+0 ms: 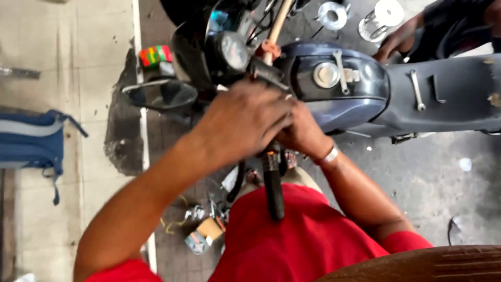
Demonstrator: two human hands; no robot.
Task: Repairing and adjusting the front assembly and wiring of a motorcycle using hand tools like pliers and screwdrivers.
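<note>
Both hands meet at the centre of the view over a motorcycle's handlebar (267,73). The left hand (245,120) lies on top, fingers curled down and closed around the bar near its inner end, at about 12 o'clock from the person's red shirt (302,240). The right hand (301,133), wearing a pale wristband (330,154), sits just beside and partly under the left; its fingers are hidden by the left hand, so I cannot tell whether they are clenched or loose. The black handlebar grip (273,190) sticks out toward 6 o'clock below both hands, bare and unheld. At 12 o'clock from the hands sits the round speedometer (233,50), and at 9 o'clock a dark mirror (162,94). The blue fuel tank (342,86) lies at 2 o'clock, with a spanner (342,73) resting across its filler cap. Farther toward 3 o'clock, a second spanner (416,90) and a hex key (437,90) lie on the grey seat (459,94). Another person's hand (396,42) rests at the tank's far edge at 1 o'clock. A blue bag (31,141) lies on the floor at 9 o'clock, and small parts (206,230) are scattered at 7 o'clock.
</note>
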